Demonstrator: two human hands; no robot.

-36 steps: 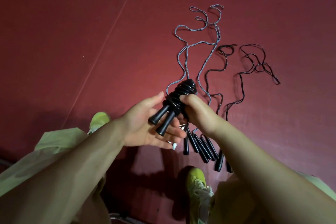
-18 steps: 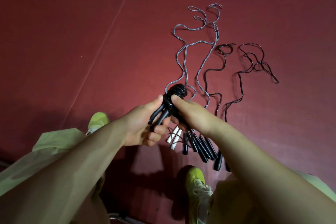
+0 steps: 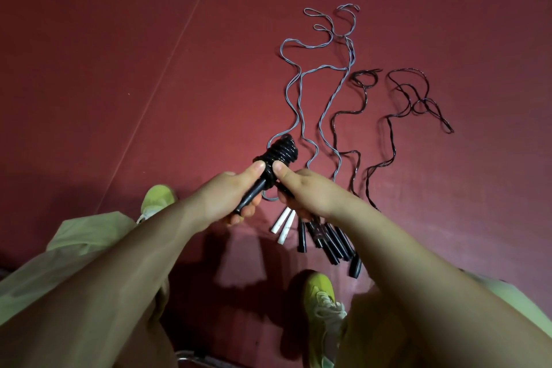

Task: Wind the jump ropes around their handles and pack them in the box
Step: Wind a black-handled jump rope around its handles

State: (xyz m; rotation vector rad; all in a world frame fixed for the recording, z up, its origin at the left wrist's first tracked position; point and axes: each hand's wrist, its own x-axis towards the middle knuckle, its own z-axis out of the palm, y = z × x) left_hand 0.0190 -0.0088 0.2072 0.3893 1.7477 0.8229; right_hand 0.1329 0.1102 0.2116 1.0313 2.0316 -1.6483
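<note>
Above bare red floor, both hands clamped on wound black rope

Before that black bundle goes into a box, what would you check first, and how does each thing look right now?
1. Black rope bundle wound round its handles: ok, the coils look tight.
2. Left hand grips the handles: ok.
3. Right hand pinches the coils: ok.
4. Loose end tucked in: cannot tell, the fingers cover it.
5. Box within reach: cannot tell, none is in view.
6. Other ropes done: not ok, the grey rope and dark ropes lie unwound on the floor.
</note>
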